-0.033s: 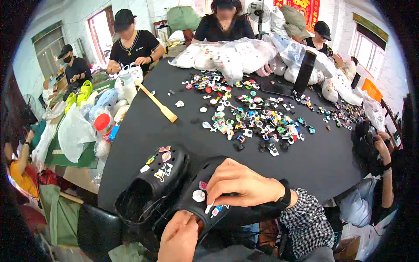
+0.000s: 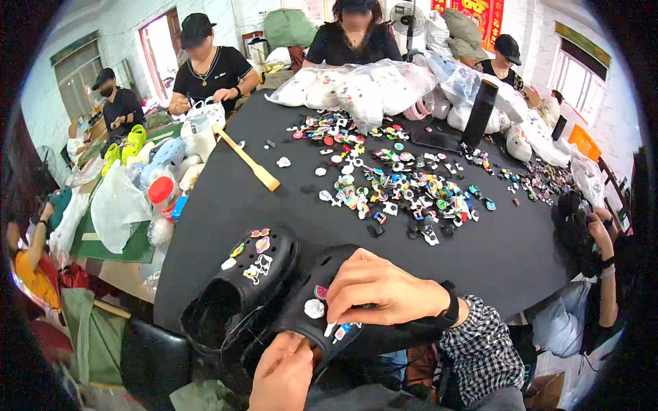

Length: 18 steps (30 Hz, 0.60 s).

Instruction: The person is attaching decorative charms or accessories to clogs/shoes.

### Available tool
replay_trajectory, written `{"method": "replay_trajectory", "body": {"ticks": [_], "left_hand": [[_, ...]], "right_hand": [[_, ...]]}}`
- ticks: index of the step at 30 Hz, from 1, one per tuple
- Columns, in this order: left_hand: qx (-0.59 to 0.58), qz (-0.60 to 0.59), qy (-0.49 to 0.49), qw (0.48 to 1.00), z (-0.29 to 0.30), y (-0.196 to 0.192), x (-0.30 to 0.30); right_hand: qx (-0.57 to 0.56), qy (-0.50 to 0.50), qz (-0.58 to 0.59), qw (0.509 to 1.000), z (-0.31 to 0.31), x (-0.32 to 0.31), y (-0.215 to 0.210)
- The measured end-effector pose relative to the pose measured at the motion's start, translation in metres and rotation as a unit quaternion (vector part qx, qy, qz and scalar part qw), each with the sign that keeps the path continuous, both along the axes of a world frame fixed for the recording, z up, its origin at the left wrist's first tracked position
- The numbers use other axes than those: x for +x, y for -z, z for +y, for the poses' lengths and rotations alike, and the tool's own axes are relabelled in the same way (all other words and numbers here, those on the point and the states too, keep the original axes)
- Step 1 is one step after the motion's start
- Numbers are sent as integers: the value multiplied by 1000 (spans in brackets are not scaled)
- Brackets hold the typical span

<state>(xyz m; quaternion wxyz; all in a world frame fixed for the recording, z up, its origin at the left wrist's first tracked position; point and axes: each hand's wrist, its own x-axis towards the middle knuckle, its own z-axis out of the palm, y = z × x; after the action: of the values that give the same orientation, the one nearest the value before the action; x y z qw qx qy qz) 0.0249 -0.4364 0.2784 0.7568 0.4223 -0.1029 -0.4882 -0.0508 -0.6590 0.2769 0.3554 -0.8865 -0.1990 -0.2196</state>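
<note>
Two black clogs lie at the table's near edge. The left clog (image 2: 277, 240) carries several charms, among them sunglasses and a black-and-white figure. My left hand (image 2: 282, 370) is closed at the opening of the right clog (image 2: 291, 318), its fingertips hidden inside. Over that clog's upper, my right hand (image 2: 377, 288) pinches a small white charm (image 2: 331, 328) between thumb and forefinger. A white flower charm (image 2: 314, 309), a watermelon-like charm (image 2: 320, 292) and a blue-and-white charm (image 2: 341, 333) sit close to those fingers. My right hand covers part of the toe.
Loose charms (image 2: 411, 192) spread over the black table (image 2: 226, 198). A wooden stick (image 2: 247, 159) lies at left, near a red-lidded jar (image 2: 162, 190). Filled plastic bags (image 2: 356, 89) and a black upright object (image 2: 479, 113) stand at the back. Several people sit around.
</note>
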Motion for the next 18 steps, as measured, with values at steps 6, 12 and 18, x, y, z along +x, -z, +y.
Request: {"method": "replay_trajectory", "body": {"ticks": [6, 12, 18], "left_hand": [[38, 11, 4, 999, 0, 0, 3], [64, 7, -10, 998, -7, -3, 5], [86, -42, -21, 995, -5, 5, -4]], "right_hand": [[-14, -18, 13, 1000, 3, -3, -9], [-5, -13, 35, 999, 0, -1, -10], [-50, -10, 58, 997, 5, -5, -20]]}}
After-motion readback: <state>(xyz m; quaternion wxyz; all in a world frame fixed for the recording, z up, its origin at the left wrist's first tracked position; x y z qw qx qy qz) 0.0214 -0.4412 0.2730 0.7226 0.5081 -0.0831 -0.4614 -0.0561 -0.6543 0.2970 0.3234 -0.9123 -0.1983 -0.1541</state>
